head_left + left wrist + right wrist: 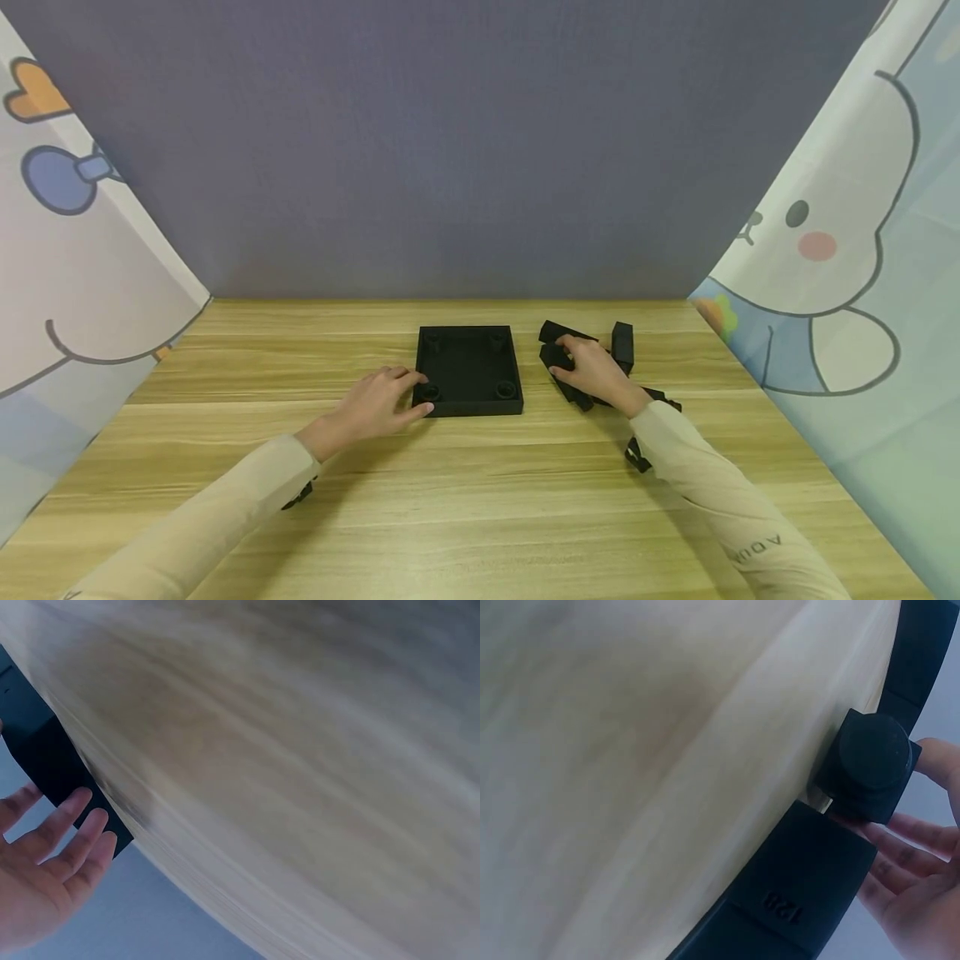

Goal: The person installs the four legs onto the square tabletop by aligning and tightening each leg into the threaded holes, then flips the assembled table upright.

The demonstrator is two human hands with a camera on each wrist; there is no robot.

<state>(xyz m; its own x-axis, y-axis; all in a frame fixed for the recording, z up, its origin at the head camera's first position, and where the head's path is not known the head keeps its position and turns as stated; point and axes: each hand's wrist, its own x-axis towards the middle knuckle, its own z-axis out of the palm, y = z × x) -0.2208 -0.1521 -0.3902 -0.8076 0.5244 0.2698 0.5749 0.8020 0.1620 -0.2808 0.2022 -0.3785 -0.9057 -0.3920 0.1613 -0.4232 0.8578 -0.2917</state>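
A square black tray (468,367) with a raised rim and a round socket near each corner lies on the table. At its left side is my left hand (378,402), fingers loosely extended at the edge and thumb by the near corner. The left wrist view has those fingertips against the tray's dark side (56,761). Over the black parts to the right, my right hand (596,371) holds a black block (553,357) between thumb and fingers. Its round end (874,754) faces the right wrist camera. Beside it lies a longer black bar (810,874) marked 128.
Another bar (558,330) lies behind the right hand, and a black block (622,343) is just right of it. A small black piece (637,456) sits by the right sleeve. Another dark piece (300,496) is partly hidden by the left sleeve. A grey panel (450,150) borders the table's back.
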